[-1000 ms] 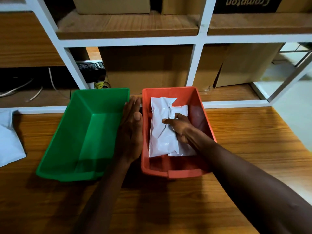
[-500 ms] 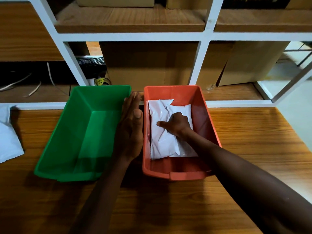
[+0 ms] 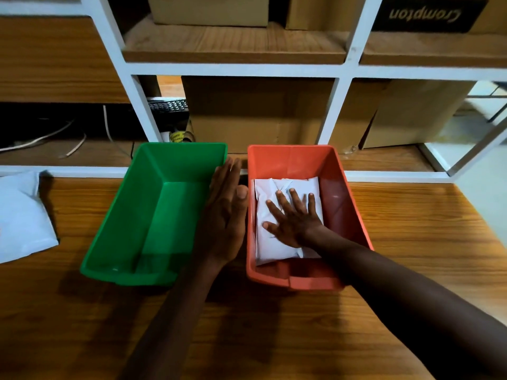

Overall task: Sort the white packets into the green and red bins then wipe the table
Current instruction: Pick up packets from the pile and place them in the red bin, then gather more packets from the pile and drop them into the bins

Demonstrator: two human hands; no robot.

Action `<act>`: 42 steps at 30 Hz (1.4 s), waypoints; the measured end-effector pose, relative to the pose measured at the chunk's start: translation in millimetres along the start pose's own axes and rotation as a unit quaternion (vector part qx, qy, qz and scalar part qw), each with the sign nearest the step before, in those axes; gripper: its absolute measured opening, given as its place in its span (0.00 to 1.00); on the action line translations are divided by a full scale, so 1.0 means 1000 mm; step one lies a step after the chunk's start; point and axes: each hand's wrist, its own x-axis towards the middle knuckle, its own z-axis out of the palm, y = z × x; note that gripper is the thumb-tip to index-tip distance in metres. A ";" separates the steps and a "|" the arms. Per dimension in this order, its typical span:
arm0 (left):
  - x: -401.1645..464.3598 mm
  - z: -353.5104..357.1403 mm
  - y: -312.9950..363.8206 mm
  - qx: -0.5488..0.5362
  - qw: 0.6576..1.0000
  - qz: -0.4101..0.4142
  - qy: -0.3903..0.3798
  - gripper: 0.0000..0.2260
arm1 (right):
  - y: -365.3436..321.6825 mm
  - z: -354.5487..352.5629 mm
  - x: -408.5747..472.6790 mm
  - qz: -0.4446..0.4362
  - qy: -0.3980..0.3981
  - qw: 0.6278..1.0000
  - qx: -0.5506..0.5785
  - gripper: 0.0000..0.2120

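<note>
Hands both flat and spread: right hand [image 3: 292, 219] presses packets [image 3: 285, 250] in red bin [image 3: 354, 204], left hand [image 3: 226, 215] between bins beside empty green bin [image 3: 115, 223]; remaining packet [image 3: 23, 215] lies on bench [image 3: 274, 325] at 9 o'clock, long axis 12–6, nearer left hand.

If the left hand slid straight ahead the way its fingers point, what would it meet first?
Probably the white shelf rail at the table's back edge; the left hand points along the gap between green bin and red bin.
</note>
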 end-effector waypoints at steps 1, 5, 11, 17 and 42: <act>-0.001 -0.004 -0.001 0.004 1.000 0.002 -0.002 0.38 | 0.001 -0.001 0.001 0.004 0.003 1.000 0.007 0.39; -0.009 -0.018 -0.010 0.021 1.000 0.010 -0.014 0.37 | 0.004 -0.013 -0.005 0.012 0.023 0.998 0.057 0.35; -0.030 -0.042 -0.015 0.106 0.992 0.053 -0.034 0.34 | -0.006 -0.050 -0.060 -0.020 0.179 0.971 0.160 0.35; -0.080 -0.079 -0.004 0.186 0.978 0.090 0.021 0.30 | -0.062 -0.067 -0.145 -0.074 0.443 0.862 0.235 0.23; -0.364 -0.373 -0.106 0.288 0.921 -0.182 0.186 0.26 | -0.476 -0.008 -0.199 -0.198 0.306 0.827 0.428 0.27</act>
